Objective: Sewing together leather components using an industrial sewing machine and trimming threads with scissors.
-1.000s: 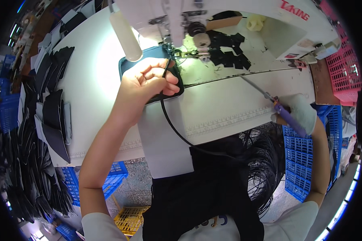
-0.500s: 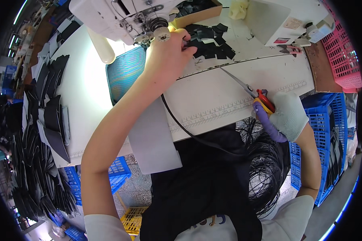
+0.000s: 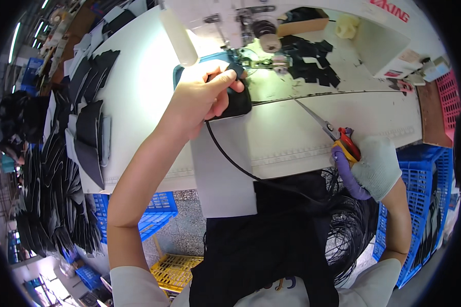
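Note:
My left hand [image 3: 202,97] is closed in a pinch on a small dark fabric piece [image 3: 235,70], just left of the sewing machine's presser area [image 3: 264,62]. Under and beside those fingers lies a black panel [image 3: 239,104], with a blue edge [image 3: 216,56] showing behind. A black cord [image 3: 225,151] runs from below this hand toward my lap. My right hand [image 3: 378,166], in a white glove, grips scissors [image 3: 322,123] with red and yellow handles and a purple length alongside. Their blades point up and left over the table.
Small black pieces [image 3: 307,59] lie scattered right of the needle area, near a cardboard box [image 3: 305,25]. A grey strip [image 3: 223,179] hangs over the table's front edge. Stacked dark panels [image 3: 89,135] are on the left, coiled black cord [image 3: 351,230] and a blue crate [image 3: 415,199] on the right.
My left hand has come leftward and nearer, away from the machine's knob, with a dark piece showing in its fingers. The blue striped fabric is mostly out of sight; a black panel shows instead.

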Tool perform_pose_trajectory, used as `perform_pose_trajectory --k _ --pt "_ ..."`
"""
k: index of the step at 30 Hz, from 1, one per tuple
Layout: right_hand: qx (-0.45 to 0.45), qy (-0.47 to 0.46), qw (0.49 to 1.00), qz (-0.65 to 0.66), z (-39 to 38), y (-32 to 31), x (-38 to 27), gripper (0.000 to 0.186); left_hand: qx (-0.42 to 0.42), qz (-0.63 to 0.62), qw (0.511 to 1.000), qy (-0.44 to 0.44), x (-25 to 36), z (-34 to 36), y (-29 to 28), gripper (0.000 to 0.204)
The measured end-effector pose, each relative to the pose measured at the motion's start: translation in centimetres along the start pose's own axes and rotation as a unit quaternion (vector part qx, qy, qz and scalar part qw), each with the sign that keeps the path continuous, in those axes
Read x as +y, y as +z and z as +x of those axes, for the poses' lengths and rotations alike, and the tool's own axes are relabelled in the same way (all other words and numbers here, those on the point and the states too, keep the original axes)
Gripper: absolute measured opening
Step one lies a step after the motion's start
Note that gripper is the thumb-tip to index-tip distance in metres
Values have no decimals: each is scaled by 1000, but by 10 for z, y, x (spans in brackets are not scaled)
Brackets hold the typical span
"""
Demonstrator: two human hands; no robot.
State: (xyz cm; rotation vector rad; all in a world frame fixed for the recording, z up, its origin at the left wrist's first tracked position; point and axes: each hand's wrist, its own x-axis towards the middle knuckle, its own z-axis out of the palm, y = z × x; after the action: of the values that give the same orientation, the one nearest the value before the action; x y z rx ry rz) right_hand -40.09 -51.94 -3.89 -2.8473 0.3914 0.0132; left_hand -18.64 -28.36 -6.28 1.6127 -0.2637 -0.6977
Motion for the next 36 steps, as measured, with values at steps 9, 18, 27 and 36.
perform_pose_trajectory --k 9,18,27,36 --pt "-87 -10 995 -47 41 10 -38 28 1 -29 999 13 -9 0 -24 16" --pt "-163 11 984 -74 58 0 -50 34 25 -18 999 9 1 0 -18 16" --pt "-224 38 969 -93 63 0 -49 34 64 12 998 16 1 5 -15 18" --pt "-218 8 970 -104 73 2 -53 37 58 118 991 -22 8 14 -13 21"
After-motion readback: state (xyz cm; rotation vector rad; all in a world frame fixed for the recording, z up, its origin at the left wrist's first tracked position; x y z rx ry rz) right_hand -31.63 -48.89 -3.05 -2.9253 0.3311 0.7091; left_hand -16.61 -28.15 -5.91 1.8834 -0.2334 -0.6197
